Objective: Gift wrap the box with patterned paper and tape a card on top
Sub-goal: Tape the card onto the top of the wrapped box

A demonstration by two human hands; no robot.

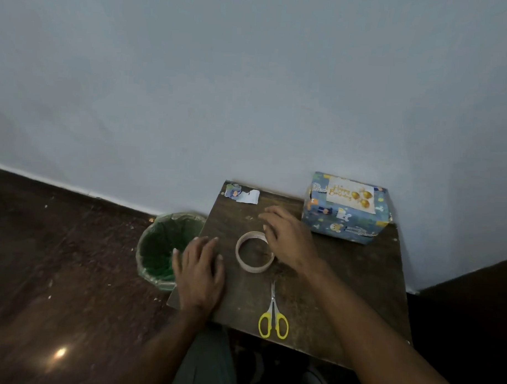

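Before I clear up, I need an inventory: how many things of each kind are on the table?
Wrapped box with card: 1
Tape roll: 1
Scissors: 1
Paper scraps: 2
Total: 5

Dim, bluish light around you, a small glare spot on the floor (pixel 60 352) near left, your hands motion-blurred, soft focus, wide-angle bending at the edges.
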